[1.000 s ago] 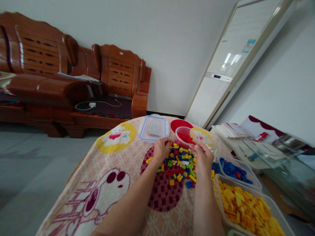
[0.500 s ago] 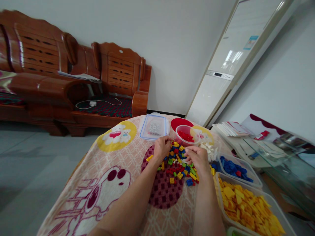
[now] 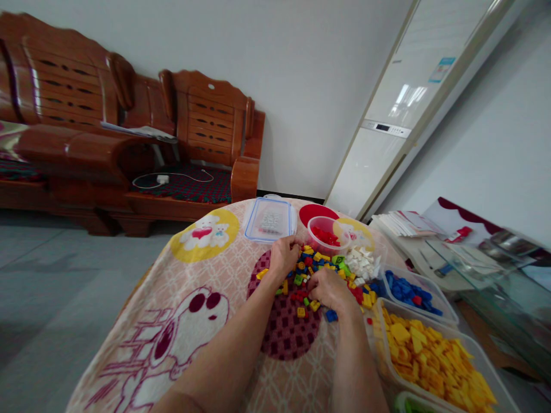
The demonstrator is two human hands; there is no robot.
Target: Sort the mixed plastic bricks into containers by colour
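Observation:
A loose heap of mixed toy building bricks (image 3: pixel 302 280) in yellow, blue, red, green and white lies on the patterned tablecloth. My left hand (image 3: pixel 284 256) rests at the heap's far left side, its fingers curled and pinched, with the tips partly hidden. Reaching into the middle of the heap is my right hand (image 3: pixel 329 288), fingers bent down and closed among the bricks. What either hand grips is too small or hidden to name. A pale pile of white bricks (image 3: pixel 361 262) sits beyond the right hand.
Behind the heap stand a round tub of red bricks (image 3: pixel 326 236) and a clear blue-edged lid (image 3: pixel 270 219). At right are a tub of blue bricks (image 3: pixel 415 295) and a large tub of yellow bricks (image 3: pixel 434 355). A glass-topped stand (image 3: pixel 495 287) adjoins the table.
My right hand has moved left and down into the middle of the heap, uncovering bricks and the white pile on the right. My left hand stays almost where it was.

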